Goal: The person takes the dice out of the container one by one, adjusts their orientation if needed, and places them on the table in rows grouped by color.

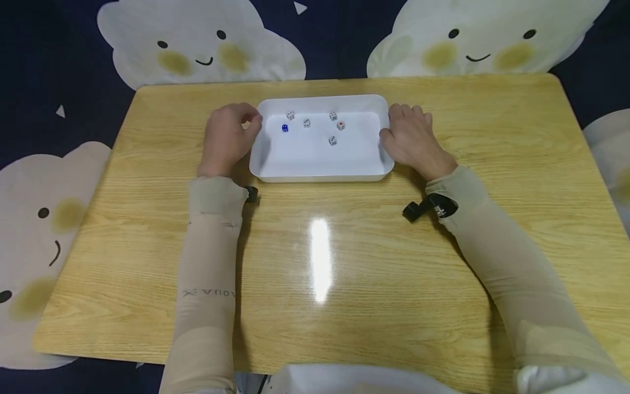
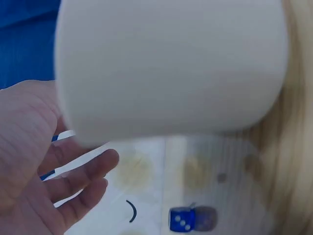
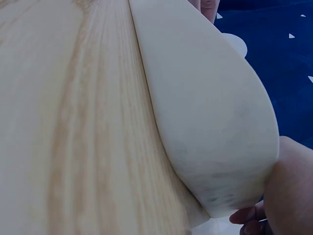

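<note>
A white rectangular tray (image 1: 320,158) lies at the far side of the table between both hands. Inside it are several white dice (image 1: 332,140), one showing a red mark, and a blue die (image 1: 285,128). My left hand (image 1: 228,134) holds the tray's left end, thumb and forefinger at the rim. In the left wrist view its other fingers (image 2: 80,176) are loosely bent, and a blue die (image 2: 181,219) shows past the tray's wall. The right hand (image 1: 412,134) grips the opposite end, thumb at the rim. From the right wrist, fingertips (image 3: 247,215) show by the tray's corner.
The wooden table (image 1: 275,262) extends around the tray, with a bright light reflection in front of it. Dark blue cloth with smiling clouds (image 1: 197,44) borders the table. A white rounded object (image 1: 344,377) shows at the bottom edge. Black straps (image 1: 425,208) sit at the wrists.
</note>
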`<state>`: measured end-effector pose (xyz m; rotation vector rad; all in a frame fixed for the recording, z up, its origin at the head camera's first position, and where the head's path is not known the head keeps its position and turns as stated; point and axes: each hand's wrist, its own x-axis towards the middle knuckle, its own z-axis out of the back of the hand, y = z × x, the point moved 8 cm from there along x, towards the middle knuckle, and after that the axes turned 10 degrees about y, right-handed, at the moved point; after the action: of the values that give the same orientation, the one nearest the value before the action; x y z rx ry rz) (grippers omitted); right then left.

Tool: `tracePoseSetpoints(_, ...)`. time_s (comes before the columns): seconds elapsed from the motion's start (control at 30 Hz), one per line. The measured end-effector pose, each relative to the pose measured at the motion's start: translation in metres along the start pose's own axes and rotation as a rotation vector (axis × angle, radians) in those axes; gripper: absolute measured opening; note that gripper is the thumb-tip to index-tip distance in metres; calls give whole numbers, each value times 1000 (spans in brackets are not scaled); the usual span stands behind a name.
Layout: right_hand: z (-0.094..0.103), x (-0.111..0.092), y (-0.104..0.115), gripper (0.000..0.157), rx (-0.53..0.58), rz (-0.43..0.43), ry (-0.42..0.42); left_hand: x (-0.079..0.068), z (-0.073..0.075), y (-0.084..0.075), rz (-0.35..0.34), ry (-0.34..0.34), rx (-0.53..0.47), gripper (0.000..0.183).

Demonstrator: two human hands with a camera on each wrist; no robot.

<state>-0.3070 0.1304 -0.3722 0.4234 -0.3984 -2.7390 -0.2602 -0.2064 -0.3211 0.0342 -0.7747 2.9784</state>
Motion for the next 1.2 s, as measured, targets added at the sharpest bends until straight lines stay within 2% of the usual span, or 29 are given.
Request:
tracePoseSetpoints(0.13, 0, 0, 0, 39, 3, -1, 1, 3, -6, -10, -47, 11, 23, 31)
tracePoseSetpoints(0.27, 0, 0, 0, 39, 4, -2, 3, 6, -16, -18, -82, 63, 45, 30)
tracePoseSetpoints(0.43, 0, -1, -1, 38, 8, 3, -3, 10, -31, -27, -90, 156, 81, 30)
tracePoseSetpoints(0.57, 1, 0, -1, 37, 9, 6, -10, 12, -37, -33, -93, 181, 108, 31)
tracePoseSetpoints(0.77, 0, 0, -1, 37, 14, 0, -8, 12, -43, -33, -64, 196, 139, 40)
tracePoseSetpoints(0.9, 0, 1, -1, 38, 12, 0, -5, 13, -46, -34, -79, 207, 145, 42)
tracePoseSetpoints(1.1, -1, 2, -2, 37, 14, -6, -4, 15, -57, -34, -80, 285, 164, 47)
tracePoseSetpoints(1.2, -1, 2, -2, 38, 14, -6, -4, 15, -59, -33, -80, 300, 182, 45)
